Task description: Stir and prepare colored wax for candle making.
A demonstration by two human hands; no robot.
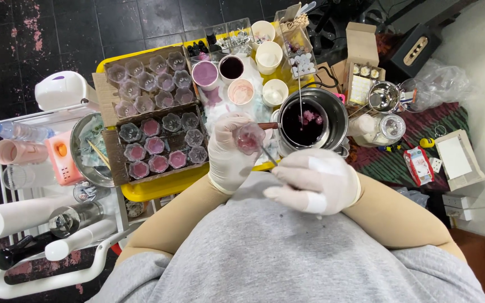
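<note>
Left hand (228,154), gloved, grips a small clear cup (250,138) with pink inside; right hand (316,180) pinches what looks like a thin stick (267,154) beside the steel pot (312,119).

White gloves cover the left hand (228,154) and right hand (315,182), the small cup (250,138) holds pink, the steel pot (310,119) dark purple, over a yellow tray (158,188).
</note>
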